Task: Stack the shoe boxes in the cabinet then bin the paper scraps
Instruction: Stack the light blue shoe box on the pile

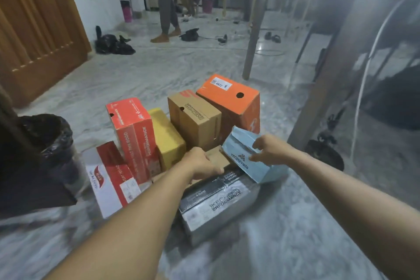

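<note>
Several shoe boxes stand on the marble floor. My right hand (269,149) grips the tilted light blue box (241,150) by its upper edge. My left hand (201,163) presses on a flat brown cardboard box (218,157) wedged beside it. In front of them lies a grey Skechers box (216,204). Behind stand an orange box (229,95), a brown box (195,118), a yellow box (167,136) and a tall red box (134,129). A red-and-white box (111,179) lies at the left.
A bin lined with a black bag (50,138) stands at the left. A wooden door (36,29) is behind it. A table leg (253,29) rises behind the boxes. A person's legs (167,7) stand further back, near a black bag (112,44).
</note>
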`<state>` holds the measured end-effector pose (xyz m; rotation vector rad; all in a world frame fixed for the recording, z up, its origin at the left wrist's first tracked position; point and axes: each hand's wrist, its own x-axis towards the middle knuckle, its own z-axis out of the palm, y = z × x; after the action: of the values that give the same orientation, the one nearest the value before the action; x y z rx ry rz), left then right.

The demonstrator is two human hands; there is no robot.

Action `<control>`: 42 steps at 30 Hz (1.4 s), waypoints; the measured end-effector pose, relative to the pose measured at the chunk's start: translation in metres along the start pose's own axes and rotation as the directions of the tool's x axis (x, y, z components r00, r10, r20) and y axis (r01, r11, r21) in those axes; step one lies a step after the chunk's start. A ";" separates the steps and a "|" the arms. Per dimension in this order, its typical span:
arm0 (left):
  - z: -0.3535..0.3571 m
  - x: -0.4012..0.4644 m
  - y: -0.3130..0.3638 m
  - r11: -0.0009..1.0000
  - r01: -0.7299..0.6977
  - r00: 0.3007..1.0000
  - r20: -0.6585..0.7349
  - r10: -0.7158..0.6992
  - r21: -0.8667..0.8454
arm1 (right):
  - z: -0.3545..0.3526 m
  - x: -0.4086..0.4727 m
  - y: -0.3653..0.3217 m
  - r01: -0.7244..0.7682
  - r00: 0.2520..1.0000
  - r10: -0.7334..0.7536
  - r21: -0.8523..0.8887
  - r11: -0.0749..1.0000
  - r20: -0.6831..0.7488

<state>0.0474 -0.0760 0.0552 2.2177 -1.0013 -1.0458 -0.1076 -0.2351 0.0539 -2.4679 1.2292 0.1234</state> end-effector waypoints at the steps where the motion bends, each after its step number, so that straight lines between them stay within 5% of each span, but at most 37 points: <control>1: 0.010 0.007 0.004 1.000 0.003 1.000 0.001 -0.003 -0.022 | 0.004 0.002 0.010 -0.031 0.999 0.031 -0.004 1.000 -0.015; 8: 0.057 0.040 0.033 0.997 -0.046 0.999 -0.011 0.046 -0.061 | 0.041 0.015 0.049 -0.238 0.945 0.280 0.233 0.943 -0.170; 16: 0.073 0.096 0.037 0.997 -0.003 0.999 -0.041 -0.001 -0.079 | 0.071 0.039 0.074 -0.313 0.916 0.384 0.387 0.868 -0.121; 21: 0.055 0.133 0.052 0.995 -0.046 0.991 -0.128 0.035 -0.086 | 0.070 0.055 0.090 -0.373 0.764 0.645 0.821 0.433 0.007; 26: 0.060 0.157 0.055 0.979 -0.039 0.995 -0.093 0.021 -0.200 | 0.082 0.068 0.099 -0.373 0.809 0.480 0.927 -0.026 0.339; 29: 0.061 0.167 0.054 0.974 -0.013 0.999 -0.040 0.004 -0.228 | 0.089 0.070 0.098 -0.360 0.810 0.439 0.921 -0.149 0.388; 36: 0.067 0.178 0.054 0.973 -0.048 0.998 0.027 0.056 -0.225 | 0.093 0.058 0.100 -0.334 0.838 0.394 0.926 -0.178 0.378; 42: 0.052 0.162 0.036 0.980 -0.111 0.972 -0.224 0.072 -0.166 | 0.096 0.029 0.058 -0.218 0.890 0.396 0.974 -0.063 0.225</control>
<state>0.0624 -0.2304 -0.0225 2.0670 -0.8710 -0.7990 -0.1268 -0.2531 -0.0587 -0.8260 1.1998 -0.6391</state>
